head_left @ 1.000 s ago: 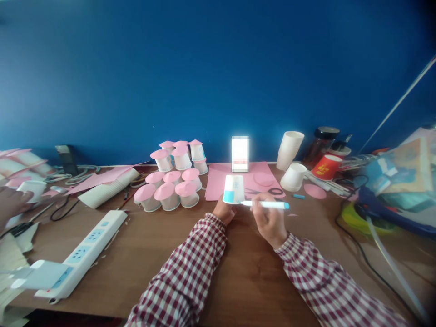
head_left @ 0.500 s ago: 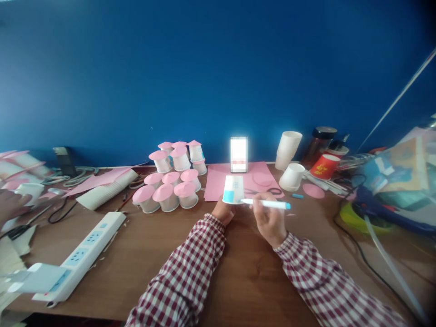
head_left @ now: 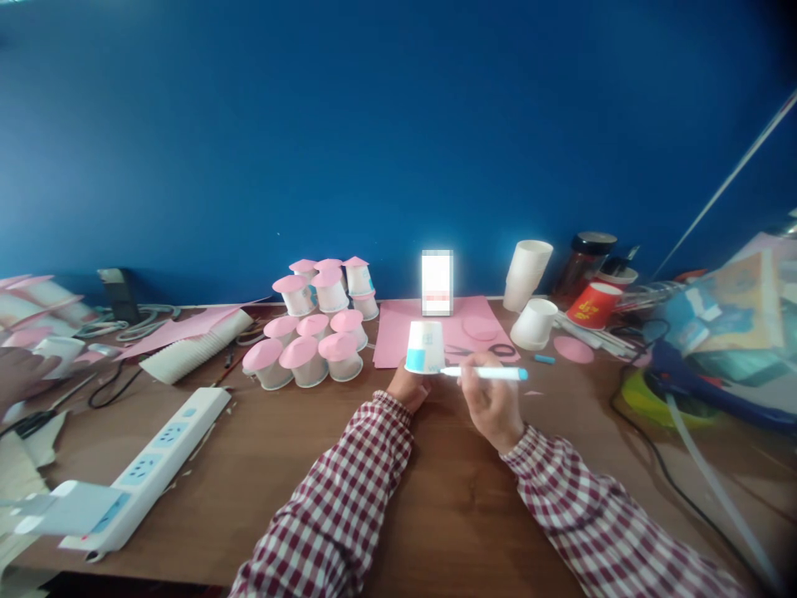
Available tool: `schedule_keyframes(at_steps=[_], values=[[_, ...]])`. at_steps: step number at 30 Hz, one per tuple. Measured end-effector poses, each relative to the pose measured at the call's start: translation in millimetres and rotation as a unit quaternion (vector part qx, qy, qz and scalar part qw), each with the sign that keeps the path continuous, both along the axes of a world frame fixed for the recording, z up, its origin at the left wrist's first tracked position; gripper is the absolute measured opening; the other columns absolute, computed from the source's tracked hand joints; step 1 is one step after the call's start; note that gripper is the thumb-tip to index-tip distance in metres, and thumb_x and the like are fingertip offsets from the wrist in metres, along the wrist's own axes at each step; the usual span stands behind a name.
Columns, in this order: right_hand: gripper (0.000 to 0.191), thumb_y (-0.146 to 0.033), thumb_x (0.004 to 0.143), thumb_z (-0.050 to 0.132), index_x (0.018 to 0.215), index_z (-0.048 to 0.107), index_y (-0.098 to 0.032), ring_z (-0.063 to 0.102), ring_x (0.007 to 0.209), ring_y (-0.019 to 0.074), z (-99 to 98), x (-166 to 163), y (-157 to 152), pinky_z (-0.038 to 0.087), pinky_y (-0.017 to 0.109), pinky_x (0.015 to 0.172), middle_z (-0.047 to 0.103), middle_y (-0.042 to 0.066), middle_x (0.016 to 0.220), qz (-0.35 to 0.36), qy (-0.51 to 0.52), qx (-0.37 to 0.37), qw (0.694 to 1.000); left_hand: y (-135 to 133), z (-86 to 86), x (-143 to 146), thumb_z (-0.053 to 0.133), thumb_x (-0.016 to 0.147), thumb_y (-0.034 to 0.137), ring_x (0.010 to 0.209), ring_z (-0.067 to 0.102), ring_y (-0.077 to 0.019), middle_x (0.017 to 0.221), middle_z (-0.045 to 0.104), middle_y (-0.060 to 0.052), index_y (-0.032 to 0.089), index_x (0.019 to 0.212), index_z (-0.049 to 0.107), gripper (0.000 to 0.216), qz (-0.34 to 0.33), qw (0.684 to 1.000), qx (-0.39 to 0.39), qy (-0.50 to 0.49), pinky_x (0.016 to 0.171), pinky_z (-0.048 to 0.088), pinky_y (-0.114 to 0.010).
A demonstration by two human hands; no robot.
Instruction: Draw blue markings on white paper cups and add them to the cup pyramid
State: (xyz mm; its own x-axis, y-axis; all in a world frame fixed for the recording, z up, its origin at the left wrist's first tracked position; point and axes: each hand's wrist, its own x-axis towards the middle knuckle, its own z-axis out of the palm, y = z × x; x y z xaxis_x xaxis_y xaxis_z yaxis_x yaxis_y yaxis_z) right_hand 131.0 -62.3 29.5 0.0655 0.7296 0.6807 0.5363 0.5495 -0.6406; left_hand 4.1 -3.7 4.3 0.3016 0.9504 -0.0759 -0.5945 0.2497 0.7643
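In my left hand [head_left: 409, 389] is an upside-down white paper cup [head_left: 428, 334], gripped from below; the fingers are partly hidden under it. Drawn on its side are a blue block, a window-like grid and small blue marks near the rim. My right hand [head_left: 493, 409] pinches a white felt-tip pen [head_left: 491, 374] with a light blue end, lying nearly level. Its tip touches or almost touches the cup low on the right side. Beyond the hands lie pink paper sheets [head_left: 398, 320] and scissors [head_left: 500, 350], and a blue pen cap [head_left: 544, 360] lies farther right.
Cups with pink cone roofs [head_left: 302, 363] stand grouped at left. Stacked white cups [head_left: 526, 270] and a red cup [head_left: 594, 306] are at right. A power strip [head_left: 155, 457] lies at front left. Another person's hand [head_left: 22, 382] is at the far left edge. A blue wall rises behind.
The cup has shifted very slightly left, and the pen has moved a little left with it. Both hands keep their grips.
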Motion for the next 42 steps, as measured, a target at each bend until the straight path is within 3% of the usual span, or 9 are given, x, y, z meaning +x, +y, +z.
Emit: schedule_keyframes(at_steps=[15,30,42], values=[[0.01,-0.026,0.088,0.046,0.084,0.052,-0.018,0.058,0.06,0.0131,1.2,-0.9,-1.4,0.048,0.023,0.054,0.059,0.001,0.067,0.012,0.044,-0.017,0.999,1.8,-5.5,-0.3,0.075,0.059,0.028,0.054,0.053,-0.01,0.059,0.057,-0.001,0.011,0.072,0.061,0.026,-0.015,0.999,0.029,0.012,0.054,0.041,-0.023],[0.015,-0.027,0.087,0.044,0.079,0.052,-0.018,0.053,0.054,0.0125,3.0,0.8,1.0,0.044,0.024,0.054,0.055,0.0,0.062,-0.019,-0.006,-0.002,1.0,-1.3,2.3,-1.2,0.077,0.059,0.027,0.066,0.057,-0.0122,0.071,0.06,-0.002,0.011,0.076,0.062,0.028,-0.013,0.999,-0.017,-0.027,0.058,0.046,-0.023],[0.013,-0.025,0.088,0.045,0.08,0.052,-0.018,0.058,0.056,0.0122,4.8,0.9,0.2,0.046,0.022,0.055,0.06,0.0,0.061,-0.032,0.01,0.003,0.999,-3.2,4.2,0.0,0.075,0.063,0.024,0.059,0.053,-0.0085,0.068,0.058,-0.001,0.011,0.076,0.063,0.022,-0.036,0.998,-0.016,-0.045,0.055,0.044,-0.021]])
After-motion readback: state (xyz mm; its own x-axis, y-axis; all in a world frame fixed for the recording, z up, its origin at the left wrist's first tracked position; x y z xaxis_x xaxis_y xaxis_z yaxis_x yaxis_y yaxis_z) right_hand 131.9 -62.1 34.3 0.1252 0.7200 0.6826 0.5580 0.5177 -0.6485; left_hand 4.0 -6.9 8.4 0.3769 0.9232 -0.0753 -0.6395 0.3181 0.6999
